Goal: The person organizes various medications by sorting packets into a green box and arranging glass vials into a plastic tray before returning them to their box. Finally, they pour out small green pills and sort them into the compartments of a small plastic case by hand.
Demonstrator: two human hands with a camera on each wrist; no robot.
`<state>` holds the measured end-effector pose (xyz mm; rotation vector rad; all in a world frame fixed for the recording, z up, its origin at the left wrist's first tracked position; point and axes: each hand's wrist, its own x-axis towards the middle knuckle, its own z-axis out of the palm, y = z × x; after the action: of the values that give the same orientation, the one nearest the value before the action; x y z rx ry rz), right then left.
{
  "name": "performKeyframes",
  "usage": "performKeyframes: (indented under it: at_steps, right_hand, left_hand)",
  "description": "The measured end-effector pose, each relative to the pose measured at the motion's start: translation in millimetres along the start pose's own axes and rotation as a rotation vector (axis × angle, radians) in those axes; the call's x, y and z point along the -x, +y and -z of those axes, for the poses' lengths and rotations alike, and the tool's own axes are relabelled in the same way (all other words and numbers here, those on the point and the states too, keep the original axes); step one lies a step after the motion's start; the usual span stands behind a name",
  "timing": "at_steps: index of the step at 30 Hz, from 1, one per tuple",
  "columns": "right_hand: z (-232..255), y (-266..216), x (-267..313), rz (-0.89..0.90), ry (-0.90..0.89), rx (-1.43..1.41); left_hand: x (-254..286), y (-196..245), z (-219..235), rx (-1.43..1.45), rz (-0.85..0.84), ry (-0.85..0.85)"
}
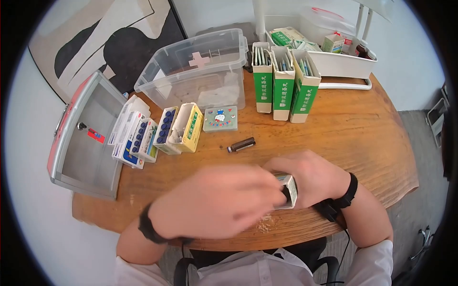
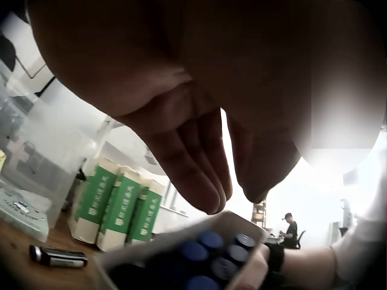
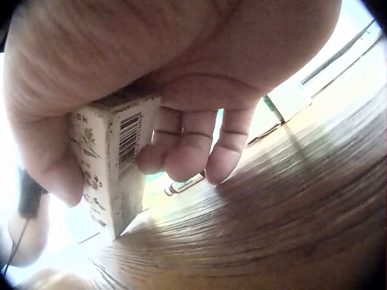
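Closed round a small printed carton [image 1: 291, 193], thumb on one side and fingers on the other, my right hand [image 1: 312, 178] holds it above the near edge of the wooden desk [image 1: 329, 128] — blue-capped vials [image 2: 193, 251] packed inside. My left hand [image 1: 219, 200] is open over the carton's mouth, fingers extended and thumb apart, with nothing visible in its hold. A dark vial [image 1: 242, 144] lies on its side farther in, near a Hello Kitty case [image 1: 220, 118]. Three green-and-white boxes [image 1: 283, 95] stand toward the far edge — beside a clear plastic bin [image 1: 191, 88].
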<state>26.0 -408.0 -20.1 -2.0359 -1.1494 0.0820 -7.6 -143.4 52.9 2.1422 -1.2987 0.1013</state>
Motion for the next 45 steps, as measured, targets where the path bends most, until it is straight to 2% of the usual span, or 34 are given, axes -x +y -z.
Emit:
performKeyframes:
  at_steps: [2,4,6,8,11,13,14,16,20,24,30,36,39,45]
  right_hand:
    - [-0.1,1.7,-0.1,0.021,0.002,-0.001]
    - [0.3,3.0,-2.2,0.048,-0.004,0.006]
    - [-0.9,4.5,-1.5,0.062,0.001,-0.026]
    - [1.1,2.6,-1.8,0.043,-0.006,-0.025]
    - [-0.2,2.5,-0.7,0.027,-0.019,-0.025]
    - [0.5,2.8,-1.8,0.03,-0.02,-0.02]
    - [0.0,2.8,-1.3,0.026,-0.013,-0.027]
    - [-0.7,3.3,-1.3,0.024,-0.008,-0.034]
    - [1.7,3.9,-1.6,-0.033,-0.05,-0.065]
    - [1.4,2.5,-1.0,-0.075,-0.041,-0.089]
    - [-3.1,7.8,-0.4,0.001,0.007,-0.045]
    - [2.2,1.7,-1.5,-0.064,-0.05,-0.036]
    - [-0.5,3.4,-1.8,-0.034,-0.018,-0.052]
    - [-3.3,6.3,-0.5,-0.011,0.01,-0.04]
  left_hand:
    - [-3.1,-23.2,8.0,-0.011,0.049,0.049]
    - [-3.4,-60.4,1.6,-0.231,0.267,0.13]
    - [1.0,-83.7,-17.3,-0.237,0.25,0.092]
    - [0.7,-89.2,-26.2,-0.228,0.23,0.042]
    - [5.7,-82.6,-23.6,-0.213,0.287,-0.055]
    - [5.6,-61.4,-9.5,-0.148,0.355,0.09]
    - [6.0,-47.7,0.5,-0.147,0.355,0.088]
    - [7.6,-19.1,20.9,0.002,0.158,0.142]
    - [-2.3,13.6,7.1,-0.021,0.038,0.093]
    - [-7.5,16.8,-3.4,-0.033,0.065,0.06]
    - [-7.6,5.2,-13.4,0.023,0.095,0.111]
    - [1.2,13.2,-13.8,0.033,0.112,0.158]
    - [7.9,7.7,-16.5,0.043,0.128,0.17]
    - [-0.4,7.8,-24.1,-0.012,0.056,0.22]
